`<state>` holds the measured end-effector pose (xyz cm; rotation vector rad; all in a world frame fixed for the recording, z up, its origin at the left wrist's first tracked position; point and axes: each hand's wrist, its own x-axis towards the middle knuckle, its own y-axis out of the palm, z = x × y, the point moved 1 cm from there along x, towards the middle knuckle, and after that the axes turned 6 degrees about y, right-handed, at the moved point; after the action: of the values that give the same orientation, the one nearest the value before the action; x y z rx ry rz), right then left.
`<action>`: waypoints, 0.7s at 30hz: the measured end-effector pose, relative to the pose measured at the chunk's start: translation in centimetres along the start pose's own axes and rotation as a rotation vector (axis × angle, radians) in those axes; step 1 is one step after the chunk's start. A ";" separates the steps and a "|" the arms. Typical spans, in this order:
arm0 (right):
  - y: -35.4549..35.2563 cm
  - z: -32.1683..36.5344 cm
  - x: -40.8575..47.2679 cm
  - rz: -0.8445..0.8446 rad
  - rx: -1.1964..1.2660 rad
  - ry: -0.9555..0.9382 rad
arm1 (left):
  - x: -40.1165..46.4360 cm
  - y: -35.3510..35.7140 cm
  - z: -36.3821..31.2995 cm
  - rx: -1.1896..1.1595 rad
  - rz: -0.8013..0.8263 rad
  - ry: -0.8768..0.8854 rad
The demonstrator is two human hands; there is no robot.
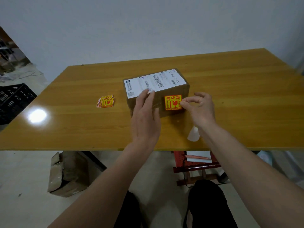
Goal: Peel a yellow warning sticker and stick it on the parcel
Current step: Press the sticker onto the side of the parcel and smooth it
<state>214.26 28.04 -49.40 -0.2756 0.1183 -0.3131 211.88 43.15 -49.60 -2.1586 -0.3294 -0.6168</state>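
Spare sticker stack [106, 101] lay on the table [65, 122] well left of the parcel [156, 89], out of the way. Left hand [145, 117] was open and flat, fingers spread, bracing the parcel's near left face, holding nothing. Yellow warning sticker [173, 102] sat on the parcel's near side face, just right of that hand. Right hand [199, 106] was nearer, thumb and forefinger pinched at its right edge. White backing paper [193, 134] lay near the table edge below, clear.
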 end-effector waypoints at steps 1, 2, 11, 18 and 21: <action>0.0 0.1 0.4 0.005 -0.009 -0.001 | 0.4 0.4 0.1 0.038 0.024 0.018; 0.0 0.1 0.7 0.016 -0.007 -0.004 | 0.7 0.6 0.2 0.072 0.044 0.023; 0.3 0.0 2.6 0.057 0.120 -0.005 | 2.2 1.0 0.4 0.150 0.051 0.019; 1.0 -0.2 2.8 0.014 0.104 -0.025 | 2.8 0.9 0.0 0.359 0.019 0.077; 1.4 -0.5 3.0 -0.023 0.090 -0.037 | 2.9 1.2 -0.1 0.447 -0.033 0.096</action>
<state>217.42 28.26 -50.46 -0.1938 0.0647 -0.3350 214.80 42.35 -48.80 -1.6945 -0.4089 -0.5981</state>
